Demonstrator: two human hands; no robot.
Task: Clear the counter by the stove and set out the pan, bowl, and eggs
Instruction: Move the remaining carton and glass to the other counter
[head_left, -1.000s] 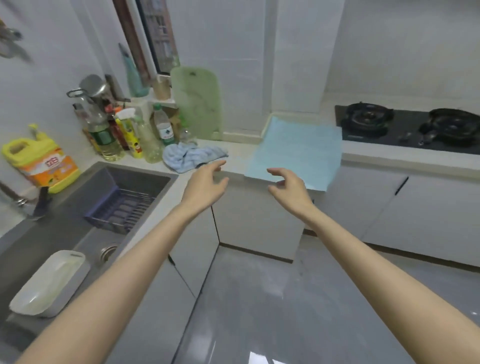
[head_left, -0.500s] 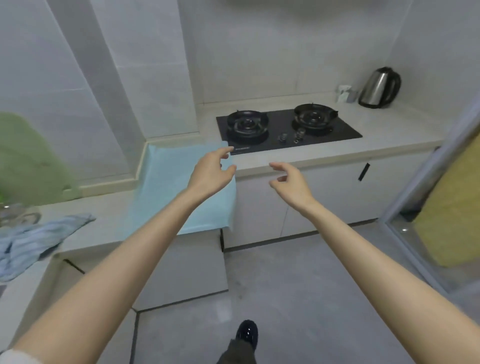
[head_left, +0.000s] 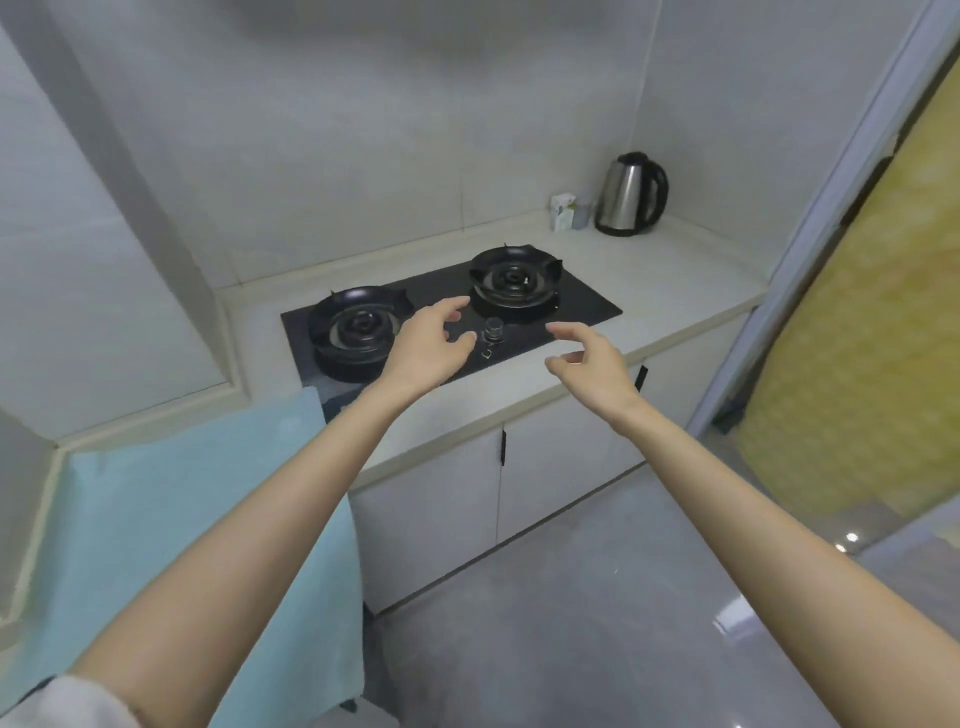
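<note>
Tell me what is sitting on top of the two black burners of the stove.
Nothing: both the left black ring burner and the right one are bare, with no pan. The open left hand covers part of the black glass stove top between them.

Kettle (head_left: 630, 193) on counter (head_left: 670, 280), behind-right of stove (head_left: 447, 317)

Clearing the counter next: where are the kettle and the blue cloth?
kettle (head_left: 626, 195), head view, on its steel body.
blue cloth (head_left: 171, 499), head view, on its flat middle.
</note>
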